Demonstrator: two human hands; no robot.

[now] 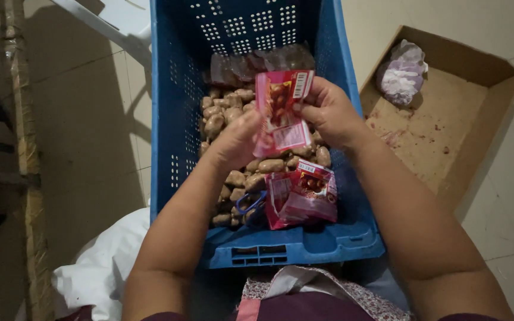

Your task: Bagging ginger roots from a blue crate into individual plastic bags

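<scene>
While a wooden frame [22,148] and dark rails stand at the far left over the tiled floor [99,137], a crumpled white plastic bag [99,261] lies lower down beside the person's left arm. Next comes the blue perforated crate [174,119], its near rim just above a patterned apron [322,294]. Inside it, a heap of brown dates [227,116] fills the left and middle, with clear bags of darker fruit [257,59] against the far wall. A small blue scissors handle [250,203] sits among the dates near the front, touching a short stack of pink and red sachets [301,193] lying flat in the crate's near right part. Above the heap, the left hand [236,142] pinches the lower left edge of a pink sachet [281,110], held upright over the dates. Its right edge is gripped by the right hand [328,110], fingers curled around it near the top. Further right, an open, shallow cardboard box [465,113] rests on the floor, holding a crumpled, purplish plastic bag [401,74] in its far corner.
</scene>
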